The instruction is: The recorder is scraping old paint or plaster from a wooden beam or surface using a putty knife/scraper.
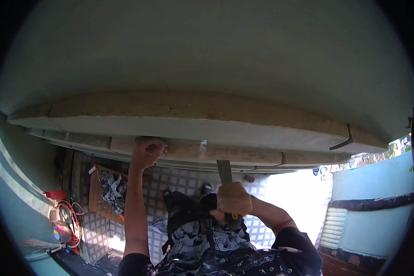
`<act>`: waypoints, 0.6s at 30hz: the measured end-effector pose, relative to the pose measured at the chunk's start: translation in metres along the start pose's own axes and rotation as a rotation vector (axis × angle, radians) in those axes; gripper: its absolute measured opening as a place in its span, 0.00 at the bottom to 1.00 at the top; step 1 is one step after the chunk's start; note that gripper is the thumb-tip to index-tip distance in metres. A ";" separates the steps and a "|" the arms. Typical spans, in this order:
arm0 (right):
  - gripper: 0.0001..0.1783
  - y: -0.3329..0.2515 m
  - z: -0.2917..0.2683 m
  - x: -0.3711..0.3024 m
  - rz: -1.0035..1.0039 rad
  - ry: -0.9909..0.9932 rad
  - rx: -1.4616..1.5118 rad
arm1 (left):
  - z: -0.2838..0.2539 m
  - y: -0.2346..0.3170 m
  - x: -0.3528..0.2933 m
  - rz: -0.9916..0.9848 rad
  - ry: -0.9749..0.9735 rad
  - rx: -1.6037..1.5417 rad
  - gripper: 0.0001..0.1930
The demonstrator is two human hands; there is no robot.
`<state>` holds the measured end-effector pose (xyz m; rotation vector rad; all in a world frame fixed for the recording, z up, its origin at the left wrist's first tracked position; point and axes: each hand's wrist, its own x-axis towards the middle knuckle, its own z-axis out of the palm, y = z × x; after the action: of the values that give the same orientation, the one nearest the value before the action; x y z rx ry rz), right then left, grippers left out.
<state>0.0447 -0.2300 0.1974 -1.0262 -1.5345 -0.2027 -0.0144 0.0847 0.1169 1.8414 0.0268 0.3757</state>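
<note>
In the head view we see our right hand (pixel 233 198) fisted around the dark handle of a chisel (pixel 225 172), just below centre. Its long axis runs nearly vertical, the flat blade pointing toward twelve o'clock and meeting the underside of the wooden beam (pixel 193 152). Our left hand (pixel 146 152), at about ten o'clock from the chisel, is curled against the beam's lower edge. A red cable (pixel 68 214) lies at eight o'clock.

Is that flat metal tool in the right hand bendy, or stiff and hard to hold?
The flat metal blade looks straight where it meets the wooden strip, so it is probably stiff. It seems narrow and thin, likely light. The right hand wraps its dark handle fully, so it probably grips well.
</note>
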 end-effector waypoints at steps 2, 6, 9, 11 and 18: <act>0.18 -0.005 -0.001 0.003 -0.032 -0.035 0.011 | -0.001 0.000 -0.003 -0.008 0.003 0.004 0.04; 0.19 0.020 -0.007 -0.011 0.080 -0.052 -0.179 | 0.005 -0.001 0.000 0.001 0.019 -0.024 0.04; 0.20 -0.007 0.000 0.000 0.039 0.046 0.038 | 0.003 -0.001 -0.003 0.001 0.032 -0.017 0.04; 0.20 0.014 -0.004 -0.010 0.069 0.018 -0.038 | 0.003 -0.001 -0.001 -0.002 0.028 -0.018 0.04; 0.19 -0.005 -0.001 0.000 0.069 0.065 -0.039 | 0.001 -0.001 -0.001 0.011 0.023 -0.040 0.04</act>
<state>0.0423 -0.2336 0.1995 -1.0909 -1.4390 -0.2166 -0.0146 0.0834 0.1155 1.7989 0.0245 0.4025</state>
